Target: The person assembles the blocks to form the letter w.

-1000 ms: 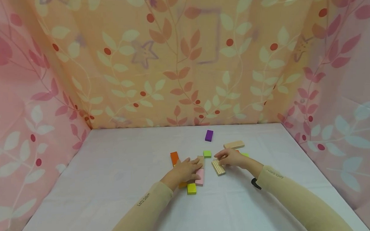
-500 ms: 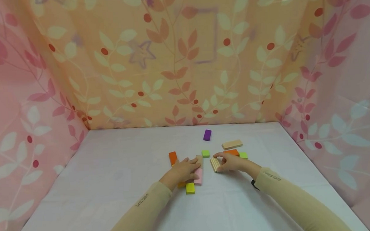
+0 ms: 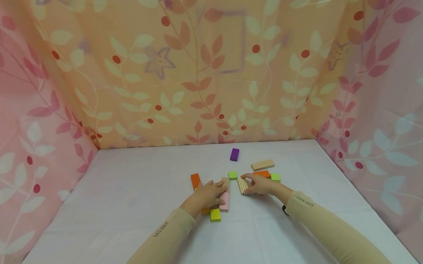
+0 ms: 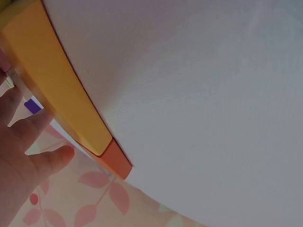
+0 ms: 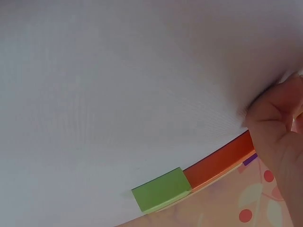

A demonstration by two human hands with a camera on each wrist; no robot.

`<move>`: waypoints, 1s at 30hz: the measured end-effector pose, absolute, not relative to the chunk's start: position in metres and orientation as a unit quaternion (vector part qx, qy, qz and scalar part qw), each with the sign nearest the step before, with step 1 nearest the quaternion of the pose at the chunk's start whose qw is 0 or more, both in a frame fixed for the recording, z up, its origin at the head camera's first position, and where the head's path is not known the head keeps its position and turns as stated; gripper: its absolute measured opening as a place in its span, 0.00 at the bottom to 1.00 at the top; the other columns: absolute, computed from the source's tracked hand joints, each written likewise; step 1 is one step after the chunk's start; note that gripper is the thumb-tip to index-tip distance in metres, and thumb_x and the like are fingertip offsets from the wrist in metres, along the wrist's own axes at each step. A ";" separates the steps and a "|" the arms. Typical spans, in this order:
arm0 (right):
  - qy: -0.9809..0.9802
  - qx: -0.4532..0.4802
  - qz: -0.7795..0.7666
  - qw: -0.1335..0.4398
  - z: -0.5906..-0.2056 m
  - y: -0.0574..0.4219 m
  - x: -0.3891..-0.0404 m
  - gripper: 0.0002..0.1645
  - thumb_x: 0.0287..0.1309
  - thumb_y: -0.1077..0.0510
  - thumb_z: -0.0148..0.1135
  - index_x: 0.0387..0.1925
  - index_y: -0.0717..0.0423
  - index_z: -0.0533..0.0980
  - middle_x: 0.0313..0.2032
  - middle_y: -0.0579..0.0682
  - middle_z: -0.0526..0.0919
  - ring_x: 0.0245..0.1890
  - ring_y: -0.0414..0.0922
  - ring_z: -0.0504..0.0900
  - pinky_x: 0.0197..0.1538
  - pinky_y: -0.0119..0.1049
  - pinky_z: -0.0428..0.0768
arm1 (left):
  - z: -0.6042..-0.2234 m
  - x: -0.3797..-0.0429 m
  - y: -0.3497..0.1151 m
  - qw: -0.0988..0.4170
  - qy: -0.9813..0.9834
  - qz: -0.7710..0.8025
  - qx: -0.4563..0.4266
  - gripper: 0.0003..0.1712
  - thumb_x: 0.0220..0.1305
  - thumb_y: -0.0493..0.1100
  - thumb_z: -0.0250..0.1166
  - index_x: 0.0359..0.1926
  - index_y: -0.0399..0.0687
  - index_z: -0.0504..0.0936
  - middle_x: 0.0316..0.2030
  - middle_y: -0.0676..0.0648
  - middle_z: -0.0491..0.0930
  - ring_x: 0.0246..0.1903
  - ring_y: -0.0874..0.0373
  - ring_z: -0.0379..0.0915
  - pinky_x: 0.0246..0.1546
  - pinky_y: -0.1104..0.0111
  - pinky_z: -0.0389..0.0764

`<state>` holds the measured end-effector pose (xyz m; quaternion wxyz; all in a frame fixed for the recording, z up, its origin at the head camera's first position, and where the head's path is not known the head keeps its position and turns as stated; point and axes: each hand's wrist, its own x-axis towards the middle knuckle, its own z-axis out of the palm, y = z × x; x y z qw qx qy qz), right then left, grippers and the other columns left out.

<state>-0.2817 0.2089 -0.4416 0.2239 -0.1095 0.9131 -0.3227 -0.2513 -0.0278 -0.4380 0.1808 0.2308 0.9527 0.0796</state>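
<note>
In the head view my right hand [image 3: 259, 184] pinches a ridged wooden block [image 3: 241, 186] between thumb and fingers, low over the white table. My left hand [image 3: 204, 195] lies with its fingers spread over a cluster of toy blocks. Its fingertips touch a plain wooden block [image 3: 226, 181] and a pink block [image 3: 225, 205] placed end to end. Partly under that hand runs an amber block [image 4: 61, 80], which meets an orange block [image 3: 195, 180] at its far end. A yellow block [image 3: 215, 215] sits at the cluster's near end. The right wrist view hides the ridged block.
A lime green block [image 3: 233, 176] stands just beyond the ridged one. Behind my right hand are another orange block [image 3: 263, 174], a second green block [image 3: 275, 177] and a wooden plank [image 3: 263, 164]. Farther back lies a purple block [image 3: 235, 154]. Floral cloth [image 3: 202, 70] walls the table.
My right hand has taken hold of the ridged block and moved it left and away, closer to the plain wooden block. The left hand stays over the cluster. The head view has shifted slightly.
</note>
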 end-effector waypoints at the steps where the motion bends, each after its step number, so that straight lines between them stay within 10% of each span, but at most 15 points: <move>1: 0.913 -0.110 -0.324 0.224 -0.442 0.209 -0.282 0.38 0.59 0.56 0.68 0.68 0.53 0.65 0.31 0.53 0.72 0.26 0.45 0.71 0.29 0.33 0.72 | -0.438 -0.251 -0.028 0.182 0.953 0.080 0.229 0.37 0.63 0.60 0.62 0.72 0.64 0.64 0.73 0.57 0.56 0.72 0.47 0.49 0.67 0.41 0.50; 30: 0.907 -0.123 -0.331 0.227 -0.436 0.212 -0.284 0.41 0.59 0.50 0.68 0.70 0.57 0.62 0.30 0.52 0.73 0.25 0.43 0.71 0.28 0.32 0.73 | -0.441 -0.251 -0.028 0.180 0.952 0.083 0.233 0.38 0.63 0.60 0.60 0.73 0.64 0.63 0.73 0.57 0.55 0.72 0.47 0.49 0.66 0.41 0.51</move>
